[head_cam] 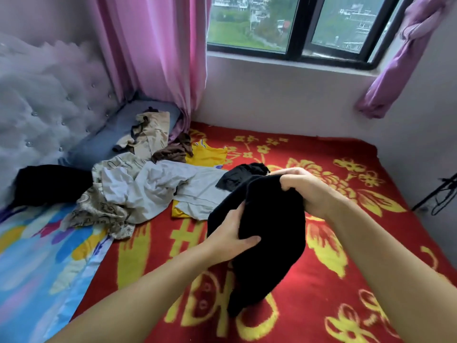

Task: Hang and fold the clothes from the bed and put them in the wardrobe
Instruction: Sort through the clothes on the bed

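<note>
Clothes [148,189] lie piled at the bed's left w/ a black garment [267,219] lifted clear, prob. to shake it out for folding. Left hand [232,236] grips its lower bunch, right hand [304,189] clutches the top. Red flowered blanket [346,280] covers the bed; pink curtain [153,58] and window [296,23] behind.

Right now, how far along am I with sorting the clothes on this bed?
Nothing folded or hung shows in view, and the wardrobe is out of frame. In hand: the left hand and right hand both grip a black garment above the red blanket. Left: the rumpled clothes pile near the headboard.
</note>
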### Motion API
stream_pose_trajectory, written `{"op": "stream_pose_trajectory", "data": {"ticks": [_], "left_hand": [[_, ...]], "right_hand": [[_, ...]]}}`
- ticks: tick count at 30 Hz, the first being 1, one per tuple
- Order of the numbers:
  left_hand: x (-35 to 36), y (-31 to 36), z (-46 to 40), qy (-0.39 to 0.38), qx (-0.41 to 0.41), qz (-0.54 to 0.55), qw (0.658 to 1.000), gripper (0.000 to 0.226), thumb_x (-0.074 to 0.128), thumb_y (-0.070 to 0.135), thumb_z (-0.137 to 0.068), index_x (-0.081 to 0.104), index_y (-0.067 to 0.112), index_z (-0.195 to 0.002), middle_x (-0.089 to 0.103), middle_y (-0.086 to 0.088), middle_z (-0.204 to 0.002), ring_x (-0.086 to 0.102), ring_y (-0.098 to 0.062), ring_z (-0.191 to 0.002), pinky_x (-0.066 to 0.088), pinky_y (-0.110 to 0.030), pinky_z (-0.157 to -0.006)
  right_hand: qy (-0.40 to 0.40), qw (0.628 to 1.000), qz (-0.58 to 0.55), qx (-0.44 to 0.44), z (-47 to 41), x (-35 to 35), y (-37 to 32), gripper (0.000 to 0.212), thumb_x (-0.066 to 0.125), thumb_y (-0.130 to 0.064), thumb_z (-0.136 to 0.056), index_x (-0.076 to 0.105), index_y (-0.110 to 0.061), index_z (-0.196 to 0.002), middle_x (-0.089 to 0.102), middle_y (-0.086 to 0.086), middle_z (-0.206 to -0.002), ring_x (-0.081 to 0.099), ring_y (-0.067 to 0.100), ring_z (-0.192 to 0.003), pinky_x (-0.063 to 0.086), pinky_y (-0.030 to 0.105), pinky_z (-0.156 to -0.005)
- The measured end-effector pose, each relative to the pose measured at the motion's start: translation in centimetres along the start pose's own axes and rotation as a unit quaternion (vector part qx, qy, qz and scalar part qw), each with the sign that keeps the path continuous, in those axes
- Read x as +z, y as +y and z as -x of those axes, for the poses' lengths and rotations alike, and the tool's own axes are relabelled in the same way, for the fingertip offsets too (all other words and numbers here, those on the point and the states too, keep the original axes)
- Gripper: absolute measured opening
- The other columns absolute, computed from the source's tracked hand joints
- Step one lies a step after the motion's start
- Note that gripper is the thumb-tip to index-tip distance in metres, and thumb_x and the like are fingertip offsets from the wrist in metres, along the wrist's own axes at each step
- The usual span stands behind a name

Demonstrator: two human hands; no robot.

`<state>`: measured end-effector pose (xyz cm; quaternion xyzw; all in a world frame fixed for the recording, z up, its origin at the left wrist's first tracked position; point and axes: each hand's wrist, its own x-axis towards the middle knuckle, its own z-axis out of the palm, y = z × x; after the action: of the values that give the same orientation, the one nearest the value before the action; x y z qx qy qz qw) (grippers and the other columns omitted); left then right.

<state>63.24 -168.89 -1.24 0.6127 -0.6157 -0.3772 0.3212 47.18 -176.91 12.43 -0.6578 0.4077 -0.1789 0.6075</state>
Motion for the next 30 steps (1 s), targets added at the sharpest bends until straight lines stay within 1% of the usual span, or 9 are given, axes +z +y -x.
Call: {"op": "stream_pose_trajectory", "data": {"ticks": [3, 5, 9, 12, 13, 16, 22, 27, 30], "left_hand": [[-1.1, 2.5, -3.0, 0.071, 0.032, 0.043, 0.996, 0.043, 0.06, 0.03, -0.085, 0.048, 0.02, -0.126, 0.054, -0.004, -0.116, 0.053, -0.015, -0.111, 0.045, -0.032, -0.089], [-2.8, 3.4, -4.4, 0.092, 0.033, 0.09, 0.991, 0.006, 0.057, 0.027, -0.089, 0.057, 0.023, -0.093, 0.059, 0.003, -0.083, 0.058, -0.006, -0.077, 0.04, -0.024, -0.065], [-5.9, 4.9, -4.9, 0.197, 0.025, 0.145, 0.969, 0.021, 0.056, 0.002, -0.089, 0.059, 0.02, -0.078, 0.052, 0.009, -0.058, 0.043, -0.004, -0.05, 0.032, -0.025, -0.051], [-7.6, 7.9, -4.3, 0.185, 0.063, 0.184, 0.963, 0.026, 0.062, -0.007, -0.083, 0.063, 0.019, -0.079, 0.06, 0.007, -0.062, 0.05, -0.007, -0.054, 0.04, -0.023, -0.054], [-8.2, 9.2, -4.1, 0.168, 0.086, 0.188, 0.964, 0.026, 0.063, -0.008, -0.082, 0.063, 0.018, -0.079, 0.06, 0.008, -0.061, 0.05, -0.006, -0.053, 0.041, -0.021, -0.054], [-10.3, 11.8, -3.3, 0.111, 0.155, 0.126, 0.974, 0.025, 0.062, -0.009, -0.081, 0.065, 0.016, -0.078, 0.059, 0.013, -0.059, 0.049, 0.0, -0.052, 0.039, -0.012, -0.053], [-13.9, 9.4, -2.9, -0.01, 0.131, -0.062, 0.989, 0.018, 0.065, 0.017, -0.091, 0.067, 0.028, -0.076, 0.055, 0.016, -0.065, 0.048, 0.002, -0.063, 0.037, -0.02, -0.061], [-13.9, 10.6, -1.8, 0.043, 0.093, 0.05, 0.994, 0.024, 0.058, 0.021, -0.095, 0.063, 0.02, -0.071, 0.048, 0.013, -0.054, 0.044, -0.002, -0.05, 0.033, -0.016, -0.048], [-14.4, 12.0, -0.8, 0.017, 0.069, 0.091, 0.993, 0.027, 0.062, 0.036, -0.088, 0.068, 0.018, -0.068, 0.052, 0.008, -0.057, 0.047, -0.004, -0.049, 0.034, -0.015, -0.045]], "right_hand": [[0.007, 0.998, 0.019, -0.067, 1.4, -1.6, -4.5, 0.035, 0.048, -0.012, -0.061, 0.078, -0.019, -0.077, 0.059, 0.004, -0.064, 0.051, 0.013, -0.048, 0.034, 0.018, -0.043], [0.018, 0.993, 0.081, -0.083, 2.1, -3.2, -6.0, 0.03, 0.055, -0.017, -0.067, 0.077, -0.02, -0.086, 0.065, 0.005, -0.072, 0.058, 0.013, -0.057, 0.042, 0.02, -0.05], [0.068, 0.931, 0.352, -0.062, 3.3, -6.8, -4.9, 0.027, 0.072, -0.027, -0.08, 0.068, -0.033, -0.106, 0.07, -0.008, -0.101, 0.065, 0.008, -0.091, 0.051, 0.028, -0.083], [0.079, 0.884, 0.46, -0.025, 4.0, -7.4, -3.1, 0.021, 0.07, -0.031, -0.083, 0.066, -0.04, -0.103, 0.063, -0.02, -0.088, 0.061, 0.005, -0.083, 0.047, 0.022, -0.073], [0.1, 0.89, 0.443, -0.031, 4.5, -7.5, -2.8, 0.006, 0.068, -0.031, -0.085, 0.069, -0.036, -0.086, 0.062, -0.02, -0.072, 0.058, 0.006, -0.068, 0.046, 0.023, -0.063], [0.119, 0.945, 0.296, -0.076, 6.4, -8.3, -2.3, 0.039, 0.061, -0.021, -0.091, 0.057, -0.023, -0.052, 0.044, -0.01, -0.048, 0.039, 0.011, -0.045, 0.03, 0.024, -0.045], [0.187, 0.963, 0.15, -0.122, 7.6, -9.7, -3.1, 0.029, 0.061, -0.028, -0.091, 0.066, -0.013, -0.067, 0.048, 0.003, -0.058, 0.042, 0.015, -0.05, 0.03, 0.024, -0.047], [0.233, 0.945, 0.189, -0.134, 6.7, -9.1, -3.1, 0.04, 0.056, -0.044, -0.091, 0.064, -0.015, -0.065, 0.045, 0.001, -0.055, 0.04, 0.016, -0.048, 0.03, 0.027, -0.05], [0.192, 0.968, 0.097, -0.128, 7.0, -8.8, -4.1, 0.044, 0.055, -0.055, -0.082, 0.071, -0.016, -0.071, 0.049, 0.006, -0.057, 0.043, 0.017, -0.046, 0.033, 0.026, -0.047]]}}
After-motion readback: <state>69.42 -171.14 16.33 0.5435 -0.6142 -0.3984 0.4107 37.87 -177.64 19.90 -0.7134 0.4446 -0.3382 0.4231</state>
